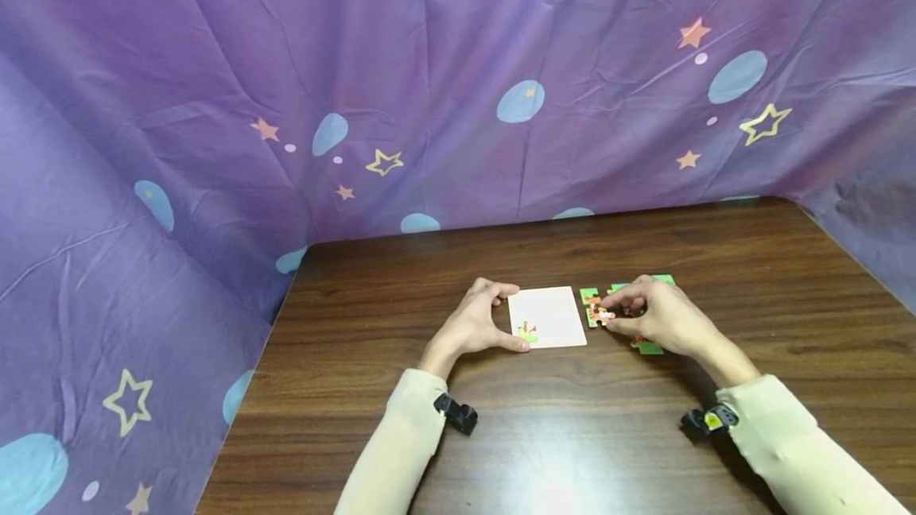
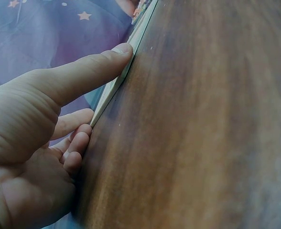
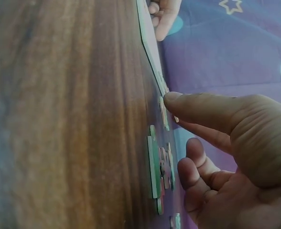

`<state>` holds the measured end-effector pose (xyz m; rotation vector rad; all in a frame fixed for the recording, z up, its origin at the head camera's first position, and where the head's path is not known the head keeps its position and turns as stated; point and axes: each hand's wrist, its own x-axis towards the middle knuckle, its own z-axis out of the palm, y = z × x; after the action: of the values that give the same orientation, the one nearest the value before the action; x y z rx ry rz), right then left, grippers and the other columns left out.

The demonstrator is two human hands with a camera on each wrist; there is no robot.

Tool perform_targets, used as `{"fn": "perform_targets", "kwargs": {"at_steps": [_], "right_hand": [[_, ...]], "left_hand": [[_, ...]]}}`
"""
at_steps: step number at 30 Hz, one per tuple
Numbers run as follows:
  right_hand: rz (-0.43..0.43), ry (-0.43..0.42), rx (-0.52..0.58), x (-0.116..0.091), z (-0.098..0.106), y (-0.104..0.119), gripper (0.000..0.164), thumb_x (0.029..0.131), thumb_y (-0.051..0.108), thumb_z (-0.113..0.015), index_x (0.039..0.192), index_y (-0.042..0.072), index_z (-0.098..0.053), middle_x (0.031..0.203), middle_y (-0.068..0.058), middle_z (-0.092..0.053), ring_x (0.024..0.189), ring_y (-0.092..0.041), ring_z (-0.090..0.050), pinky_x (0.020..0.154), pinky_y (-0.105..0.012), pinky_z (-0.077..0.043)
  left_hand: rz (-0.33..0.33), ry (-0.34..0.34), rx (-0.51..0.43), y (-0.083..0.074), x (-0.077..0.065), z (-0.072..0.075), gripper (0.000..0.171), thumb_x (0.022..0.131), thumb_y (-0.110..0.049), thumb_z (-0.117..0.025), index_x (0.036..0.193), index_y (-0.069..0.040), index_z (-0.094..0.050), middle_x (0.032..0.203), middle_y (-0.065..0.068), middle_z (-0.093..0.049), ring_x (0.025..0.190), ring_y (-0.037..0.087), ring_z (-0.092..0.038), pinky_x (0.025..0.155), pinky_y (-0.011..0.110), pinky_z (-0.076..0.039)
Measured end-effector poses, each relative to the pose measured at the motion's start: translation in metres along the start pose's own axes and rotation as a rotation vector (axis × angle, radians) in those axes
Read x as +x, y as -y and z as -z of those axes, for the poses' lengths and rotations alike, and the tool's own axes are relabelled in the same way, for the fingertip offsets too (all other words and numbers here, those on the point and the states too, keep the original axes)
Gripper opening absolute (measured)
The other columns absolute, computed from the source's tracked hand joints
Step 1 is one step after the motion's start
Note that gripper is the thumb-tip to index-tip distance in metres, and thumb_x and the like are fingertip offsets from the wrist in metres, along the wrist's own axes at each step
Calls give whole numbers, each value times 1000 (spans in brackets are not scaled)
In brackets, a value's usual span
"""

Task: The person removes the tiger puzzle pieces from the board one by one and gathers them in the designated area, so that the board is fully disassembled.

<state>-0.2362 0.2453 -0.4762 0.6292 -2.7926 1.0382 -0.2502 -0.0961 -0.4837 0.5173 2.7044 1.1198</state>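
Note:
A square white puzzle board [image 1: 554, 312] lies flat on the table, with one small printed puzzle piece [image 1: 527, 331] in its lower left corner. My left hand [image 1: 468, 326] grips the board's left side, thumb at the near corner and fingers at the far one; the left wrist view shows the board's thin edge [image 2: 113, 90] between them. Just right of the board, my right hand [image 1: 665, 320] pinches an orange and white puzzle piece [image 1: 599, 315] between thumb and index finger. Its other fingers are bent above more pieces [image 3: 153, 167], partly hidden in the head view.
A green puzzle piece [image 1: 588, 296] lies beside the board's far right corner. Other green pieces [image 1: 650, 348] show around the right hand. The brown wooden table [image 1: 401, 292] meets a purple star-patterned cloth [image 1: 458, 141] at its back and left.

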Motion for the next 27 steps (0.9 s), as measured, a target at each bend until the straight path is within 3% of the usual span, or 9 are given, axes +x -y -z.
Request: {"fn": "perform_targets", "kwargs": {"at_steps": [27], "right_hand": [[-27, 41, -63, 3, -5, 2, 28, 84, 15, -97, 111, 15, -89, 92, -1, -63, 86, -15, -56, 73, -32, -45]], "left_hand": [[13, -1, 12, 0, 1, 0, 101, 69, -33, -110, 157, -21, -62, 142, 3, -55, 130, 19, -56, 110, 36, -51]]}}
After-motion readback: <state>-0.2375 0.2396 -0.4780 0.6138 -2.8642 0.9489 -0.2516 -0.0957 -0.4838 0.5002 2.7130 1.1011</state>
